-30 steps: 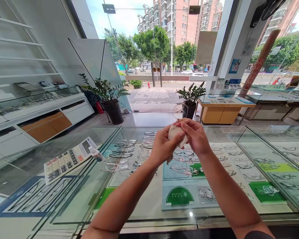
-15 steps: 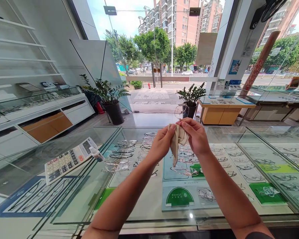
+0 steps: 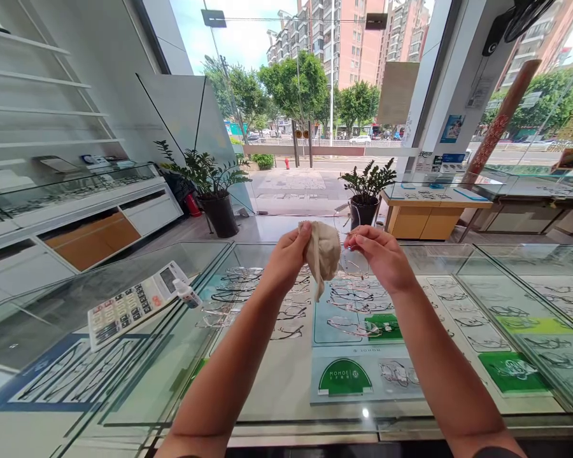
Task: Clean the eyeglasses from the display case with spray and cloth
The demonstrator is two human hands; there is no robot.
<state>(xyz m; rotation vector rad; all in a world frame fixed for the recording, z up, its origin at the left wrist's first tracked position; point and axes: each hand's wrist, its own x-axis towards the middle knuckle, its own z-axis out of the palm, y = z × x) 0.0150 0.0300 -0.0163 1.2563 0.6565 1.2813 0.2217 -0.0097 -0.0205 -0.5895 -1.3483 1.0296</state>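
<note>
Bright shop interior, seen from your head camera: beyond glass doors ahead lie a paved forecourt, a road, green trees and tall apartment blocks. Two dark-potted plants, a larger one on the left and a smaller one on the right, stand on the floor inside. Farther right is a wooden cabinet topped with a glass case.

Before you stretches a glass-topped display bench. Through its top you see rows of spectacle frames and, near the middle, a green semicircular sign reading MOHOE. On the glass at left, a large pale calculator lies at a slant, with a small white bottle just beside its display end.

Both your forearms reach forward over the bench. Your left hand has its grip closed, thumb uppermost, on a crumpled beige cloth that hangs below the fingers. Your right hand has a narrow pinch grip, thumb against fingers, on a thin-rimmed pair of glasses. These glasses are held above the bench, just right of the cloth, one lens above your fingertips and the other below; whether glasses and cloth touch, you cannot tell.
</note>
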